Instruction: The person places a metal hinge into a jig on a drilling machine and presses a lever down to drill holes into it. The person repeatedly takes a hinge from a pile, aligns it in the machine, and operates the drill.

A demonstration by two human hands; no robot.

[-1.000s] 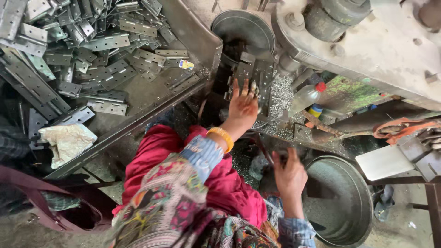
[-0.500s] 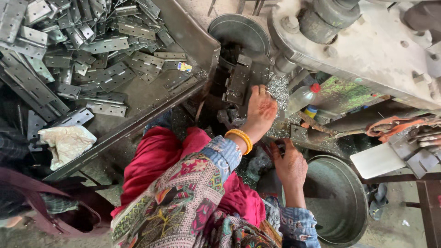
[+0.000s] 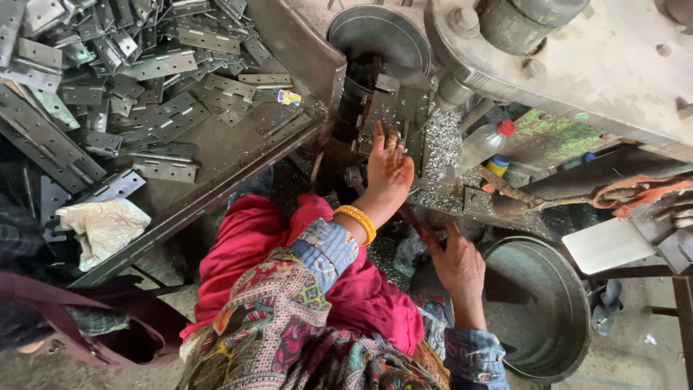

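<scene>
My left hand [image 3: 388,167], with a yellow bangle at the wrist, lies on the dark metal fixture [image 3: 375,108] of a press machine. Its fingers are spread and touch a small metal piece there. My right hand [image 3: 456,266] is lower and to the right, with its fingers wrapped on a dark lever rod [image 3: 413,217] that slants up toward the machine. Metal shavings [image 3: 442,148] cover the machine bed beside my left hand. My lap is covered by red and patterned cloth [image 3: 303,303].
A tray [image 3: 216,152] at the upper left holds several grey hinge plates [image 3: 144,65]. A plastic bottle with a red cap [image 3: 482,143] stands by the machine. A round metal basin [image 3: 541,310] sits at the lower right. A crumpled cloth [image 3: 101,225] lies at the left.
My left hand stayed at the fixture, curling and then spreading its fingers again. My right hand barely moved on the lever.
</scene>
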